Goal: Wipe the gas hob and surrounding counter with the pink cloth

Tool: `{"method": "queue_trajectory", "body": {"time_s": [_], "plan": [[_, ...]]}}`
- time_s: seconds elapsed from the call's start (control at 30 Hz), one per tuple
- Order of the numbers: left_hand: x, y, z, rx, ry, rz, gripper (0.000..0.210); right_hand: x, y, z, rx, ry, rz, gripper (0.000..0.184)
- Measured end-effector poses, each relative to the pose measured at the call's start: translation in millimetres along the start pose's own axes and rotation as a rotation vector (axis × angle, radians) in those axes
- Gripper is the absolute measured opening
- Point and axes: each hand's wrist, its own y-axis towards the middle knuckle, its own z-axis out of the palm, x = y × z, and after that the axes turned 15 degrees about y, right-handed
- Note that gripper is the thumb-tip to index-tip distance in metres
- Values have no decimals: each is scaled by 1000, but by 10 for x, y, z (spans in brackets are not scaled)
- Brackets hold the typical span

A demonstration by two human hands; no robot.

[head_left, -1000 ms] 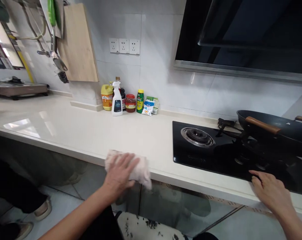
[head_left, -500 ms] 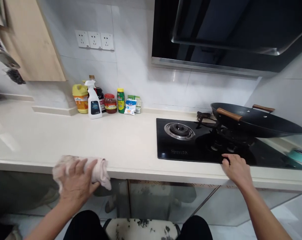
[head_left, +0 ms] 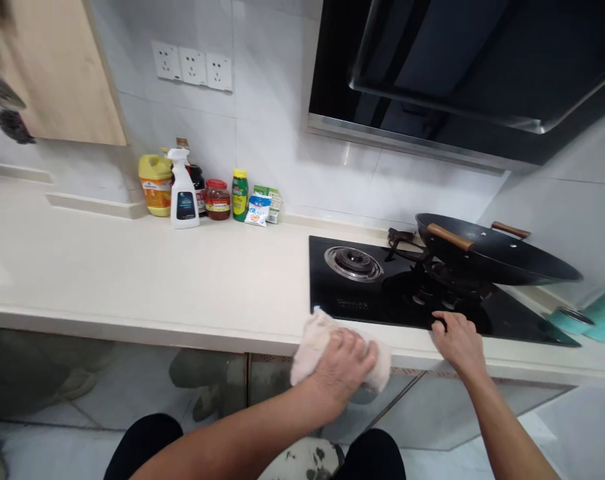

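My left hand presses a pale pink cloth against the front edge of the white countertop. Its fingers are bent over the cloth, which sticks out on both sides and hangs partly below the edge. To the right, my right hand rests at the front rim of the black gas hob, its fingers loosely curled with nothing in them. Close behind that hand are the hob's knobs. A black wok with wooden handles sits on the right burner.
Along the wall stand a yellow jug, a white spray bottle, a red-lidded jar, a green bottle and small packets. A range hood overhangs the hob. Below me is a patterned stool seat.
My left hand has swept the cloth to the right along the counter's front edge, from the far left to just before the hob. The right hand stays at the hob; the view has shifted slightly.
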Motion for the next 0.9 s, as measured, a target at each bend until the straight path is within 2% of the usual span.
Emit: {"method": "queue_trajectory", "body": {"time_s": [0.07,0.13,0.23,0.33,0.4,0.6,0.7,0.77,0.83,0.9], "plan": [[-124,170,-21,-77,19,53,46,-76,5,30,-6,19,-4,42],[-140,212,-37,-151,53,75,44,-154,18,60,-5,42,-12,43],[21,21,-44,-205,94,94,46,-233,34,85,5,63,-25,44],[344,-409,-1,-156,110,40,51,-254,33,87,16,58,-20,46],[629,-766,54,-64,92,-23,58,-245,27,84,29,50,-8,48],[1723,-1840,152,174,-3,-315,54,-194,16,68,43,40,1,50],[2241,-2324,97,179,69,-400,54,-182,12,54,54,38,13,49],[2493,-2617,56,143,126,-480,56,-173,8,41,65,23,17,48],[2646,-2858,50,96,184,-613,56,-156,1,23,68,7,21,48],[2699,-3015,105,27,232,-773,60,-128,-6,-1,75,-2,36,49]]}}
